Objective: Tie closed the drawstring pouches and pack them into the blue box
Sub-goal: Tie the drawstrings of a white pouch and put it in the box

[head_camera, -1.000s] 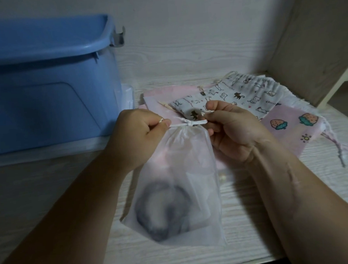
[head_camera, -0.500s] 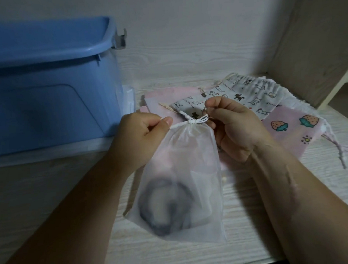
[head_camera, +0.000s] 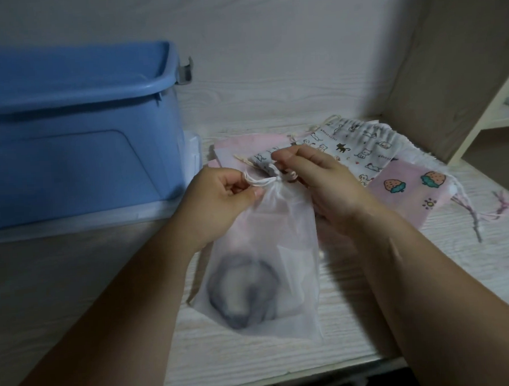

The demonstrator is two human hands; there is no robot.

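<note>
A sheer white drawstring pouch (head_camera: 280, 250) with a dark ring-shaped thing inside lies on the wooden table, its neck gathered tight. My left hand (head_camera: 218, 203) pinches the white cord (head_camera: 258, 182) on the left of the neck. My right hand (head_camera: 320, 183) pinches the cord end above and right of the neck. The blue box (head_camera: 76, 137) stands open at the back left. Behind my hands lie a cat-print pouch (head_camera: 360, 146), a pink strawberry pouch (head_camera: 409, 193) and a plain pink pouch (head_camera: 245, 146).
A clear lid (head_camera: 72, 226) lies under the blue box. A wooden side panel (head_camera: 447, 64) rises at the right, with a shelf edge (head_camera: 485, 115) beyond it. Loose pink cords (head_camera: 478, 216) trail from the strawberry pouch. The table's front edge (head_camera: 286, 380) is close.
The taut cord between my hands has gone slack and looped. My right hand has risen a little above the pouch neck while my left still pinches its end.
</note>
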